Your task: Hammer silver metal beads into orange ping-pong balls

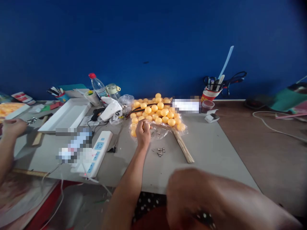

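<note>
1. Near the middle of the grey tabletop (208,143), a heap of orange balls (164,112) lies in and around clear plastic (161,129); dark strips run across the heap.
2. At its near edge is the left hand (144,127), fingers curled, with some orange showing beside them; whether it grips a ball, I cannot tell.
3. Well apart from it, close to the camera, the right hand (178,188) is bent and blurred; its grasp cannot be told.
4. Between the hands lie small shiny metal beads (160,152); a bundle of thin sticks (182,145) slants beside them, its far end by the balls.
5. Leftward stand a white power strip (99,153), a shallow white tray (68,115) and a red-capped bottle (97,85); at the far left is another person's hand (14,127).
6. Rightward, a cup (211,94) holds pens and scissors; a small white box (212,118) sits nearby.
</note>
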Demonstrator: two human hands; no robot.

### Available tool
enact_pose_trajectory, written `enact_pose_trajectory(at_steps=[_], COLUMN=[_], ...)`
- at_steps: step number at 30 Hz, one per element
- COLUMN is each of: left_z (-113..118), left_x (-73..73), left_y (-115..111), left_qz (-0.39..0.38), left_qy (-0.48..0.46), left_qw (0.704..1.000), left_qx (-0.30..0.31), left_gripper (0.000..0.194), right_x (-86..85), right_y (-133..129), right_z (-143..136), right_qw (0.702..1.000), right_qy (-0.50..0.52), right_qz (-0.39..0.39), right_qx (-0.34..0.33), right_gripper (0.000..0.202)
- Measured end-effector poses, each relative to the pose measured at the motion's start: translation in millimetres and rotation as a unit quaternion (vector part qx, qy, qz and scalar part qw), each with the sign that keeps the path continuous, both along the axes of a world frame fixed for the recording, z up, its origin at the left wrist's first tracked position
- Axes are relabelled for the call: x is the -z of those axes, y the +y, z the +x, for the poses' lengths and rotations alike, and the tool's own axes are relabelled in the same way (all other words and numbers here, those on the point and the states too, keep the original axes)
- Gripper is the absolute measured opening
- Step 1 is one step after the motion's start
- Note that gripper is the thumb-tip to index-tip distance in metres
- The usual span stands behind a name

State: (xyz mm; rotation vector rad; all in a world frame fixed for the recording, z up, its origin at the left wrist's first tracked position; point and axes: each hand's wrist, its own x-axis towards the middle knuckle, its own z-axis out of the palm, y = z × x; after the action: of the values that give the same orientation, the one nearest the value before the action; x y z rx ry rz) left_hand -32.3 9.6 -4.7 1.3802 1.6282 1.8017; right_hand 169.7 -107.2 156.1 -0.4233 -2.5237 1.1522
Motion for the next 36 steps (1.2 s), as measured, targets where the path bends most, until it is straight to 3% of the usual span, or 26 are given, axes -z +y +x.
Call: enact_pose_trajectory(at_steps=[4, 6, 9, 14, 21, 27, 31, 36], left_z=[3, 4, 5, 4, 4, 3, 4, 2], left_x=[-8.6, -11.2, -11.6, -4.8, 3.2, 0.6, -0.6, 4.4], left_y=[-5, -6, -4, 1, 6, 7, 7, 10], left_qz=[-0.023, -0.045, -0.064, -0.075, -0.078, -0.097, -0.096, -0.101], left_qy=[-0.043, -0.062, -0.109, -0.203, -0.182, -0.165, -0.172, -0.198], left_qw=[0.996, 0.988, 0.975, 0.954, 0.962, 0.964, 0.965, 0.960], left_qx=[0.077, 0.132, 0.182, 0.206, 0.190, 0.183, 0.175, 0.171], left_gripper=[0.028, 0.031, 0.035, 0.035, 0.035, 0.036, 0.037, 0.036], right_x=[67.6, 96.7, 121.0, 133.6, 146.8, 138.9, 132.3, 146.5], right_y=[76, 101, 112, 106, 110, 104, 91, 71], right_z=[-19, -24, -25, -28, -28, -18, -20, -43], right_qw=[0.971, 0.962, 0.963, 0.962, 0.969, 0.980, 0.985, 0.973], right_qy=[-0.117, -0.185, -0.216, -0.217, -0.178, -0.094, -0.030, -0.069], right_qz=[0.055, 0.054, 0.046, 0.091, 0.098, 0.085, 0.112, 0.189], right_qx=[0.201, 0.194, 0.153, 0.138, 0.139, 0.154, 0.126, 0.112], right_gripper=[0.030, 0.030, 0.033, 0.027, 0.020, 0.020, 0.031, 0.022])
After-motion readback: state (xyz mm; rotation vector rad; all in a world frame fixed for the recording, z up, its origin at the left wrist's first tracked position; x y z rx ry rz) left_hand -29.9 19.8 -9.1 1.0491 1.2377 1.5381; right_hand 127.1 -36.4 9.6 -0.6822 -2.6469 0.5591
